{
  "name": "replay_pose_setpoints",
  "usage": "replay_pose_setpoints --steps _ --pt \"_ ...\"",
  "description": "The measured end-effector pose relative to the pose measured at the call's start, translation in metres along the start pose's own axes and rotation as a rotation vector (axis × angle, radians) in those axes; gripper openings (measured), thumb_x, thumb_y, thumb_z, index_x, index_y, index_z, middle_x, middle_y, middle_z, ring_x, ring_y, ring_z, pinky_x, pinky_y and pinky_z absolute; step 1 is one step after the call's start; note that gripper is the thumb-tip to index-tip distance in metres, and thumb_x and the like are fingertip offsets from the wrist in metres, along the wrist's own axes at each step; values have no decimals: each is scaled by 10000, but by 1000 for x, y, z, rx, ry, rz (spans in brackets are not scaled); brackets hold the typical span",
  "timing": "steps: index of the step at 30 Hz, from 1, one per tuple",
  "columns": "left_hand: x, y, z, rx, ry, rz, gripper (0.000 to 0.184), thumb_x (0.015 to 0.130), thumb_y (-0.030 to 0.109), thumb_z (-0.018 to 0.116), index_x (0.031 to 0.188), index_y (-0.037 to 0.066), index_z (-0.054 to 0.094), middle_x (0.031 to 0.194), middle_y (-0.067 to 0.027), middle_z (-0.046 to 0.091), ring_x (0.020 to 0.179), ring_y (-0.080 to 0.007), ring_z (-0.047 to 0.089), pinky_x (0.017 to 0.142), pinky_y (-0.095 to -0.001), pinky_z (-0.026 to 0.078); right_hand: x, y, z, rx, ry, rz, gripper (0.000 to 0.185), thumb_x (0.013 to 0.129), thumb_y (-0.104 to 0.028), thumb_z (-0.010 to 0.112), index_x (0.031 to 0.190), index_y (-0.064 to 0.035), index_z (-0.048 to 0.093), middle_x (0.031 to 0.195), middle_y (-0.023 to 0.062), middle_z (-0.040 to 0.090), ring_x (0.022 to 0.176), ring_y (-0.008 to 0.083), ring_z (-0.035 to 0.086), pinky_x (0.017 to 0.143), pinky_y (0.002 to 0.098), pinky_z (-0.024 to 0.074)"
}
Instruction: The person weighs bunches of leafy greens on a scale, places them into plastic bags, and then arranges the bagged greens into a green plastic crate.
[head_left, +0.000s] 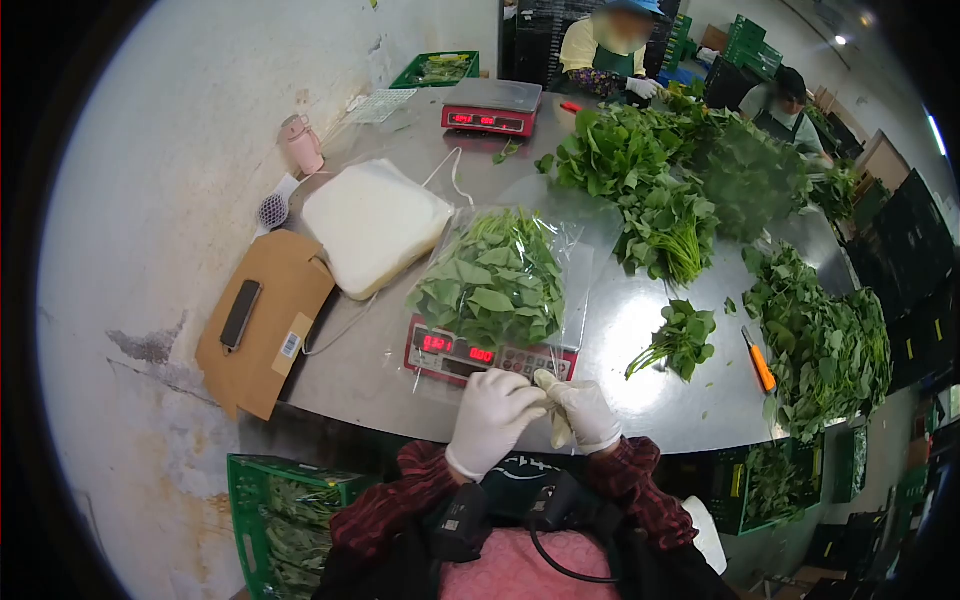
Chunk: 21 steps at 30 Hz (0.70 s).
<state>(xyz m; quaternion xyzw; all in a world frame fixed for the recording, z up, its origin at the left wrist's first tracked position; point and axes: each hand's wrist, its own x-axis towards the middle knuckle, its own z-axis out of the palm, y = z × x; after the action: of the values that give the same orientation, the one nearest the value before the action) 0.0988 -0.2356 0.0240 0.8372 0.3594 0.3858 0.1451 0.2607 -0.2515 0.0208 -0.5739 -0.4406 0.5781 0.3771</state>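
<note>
My left hand (492,420) and my right hand (583,412), both in pale gloves, meet at the front edge of the red digital scale (433,366). Their fingers are curled and pressed together, and whatever they pinch is too small or hidden to name. A pale, limp glove-like piece hangs below the right fingers. On the scale lies a clear plastic bag (572,262) with leafy greens (490,285) inside, stems toward the far side. The scale's red digits are lit. To the right, a small loose bunch of greens (678,338) rests on the metal table (640,408).
Large heaps of greens (640,150) cover the far right, with another pile (815,330) nearer. An orange-handled knife (760,365) lies beside it. Left are a white foam-like block (375,220) and a cardboard piece (262,320). A second scale (490,108) stands far back; two people work beyond.
</note>
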Motion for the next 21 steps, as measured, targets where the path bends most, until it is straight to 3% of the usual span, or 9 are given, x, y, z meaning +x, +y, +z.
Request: replay_pose_setpoints --steps 1,3,4,6,10,12,13,15,21 --pt "1 1 6 -1 2 3 145 687 175 697 810 125 638 814 -10 566 819 -225 519 741 -356 375 6 15 -1 -2 2 -3 362 925 -248 537 680 -13 665 509 60 582 342 103 487 341 224 363" --pt "0 3 13 123 -73 26 140 701 188 674 806 115 616 830 -11 556 825 -224 518 745 -355 374 18 30 0 -570 186 -818 333 921 -219 545 658 -34 633 494 46 541 340 113 483 340 232 360" --pt "-2 4 15 185 -56 90 146 700 186 655 803 104 592 825 -15 540 814 -222 516 736 -360 374 15 38 -3 -569 191 -816 333 921 -219 545 658 -34 633 494 46 541 340 113 483 340 232 360" --pt "-4 3 16 256 -110 134 148 695 180 653 803 102 588 812 -15 534 807 -220 515 732 -363 375 -3 3 3 217 73 87 355 916 -227 552 624 -33 605 504 44 546 339 116 474 341 241 354" --pt "-10 -3 19 356 -156 186 158 682 173 653 804 106 578 760 -10 511 759 -213 511 720 -370 373 2 11 2 257 65 113 345 916 -230 554 648 -25 628 498 47 552 327 111 452 343 246 343" --pt "-27 -10 17 333 -84 159 171 666 180 667 798 113 582 749 -6 509 752 -210 514 721 -368 374 5 13 3 -30 113 -260 382 919 -255 550 641 -11 647 485 57 561 313 92 425 338 247 325" --pt "-37 -13 14 307 -15 130 184 649 187 680 792 120 586 739 -2 507 744 -208 518 721 -366 375 3 8 1 -29 110 -256 382 919 -255 550 641 -11 647 485 57 561 313 92 425 338 247 325" --pt "-40 -11 4 247 38 120 212 620 209 708 789 135 604 757 6 526 756 -206 530 729 -363 380 -3 -14 -2 159 -14 155 397 916 -282 552 641 -19 668 499 67 581 300 94 404 338 240 320" --pt "-8 5 -6 30 125 43 226 651 199 726 850 131 644 800 12 578 789 -220 537 746 -363 390 -3 -7 -1 133 5 87 432 906 -320 564 603 -22 642 474 60 560 303 96 420 337 236 318"
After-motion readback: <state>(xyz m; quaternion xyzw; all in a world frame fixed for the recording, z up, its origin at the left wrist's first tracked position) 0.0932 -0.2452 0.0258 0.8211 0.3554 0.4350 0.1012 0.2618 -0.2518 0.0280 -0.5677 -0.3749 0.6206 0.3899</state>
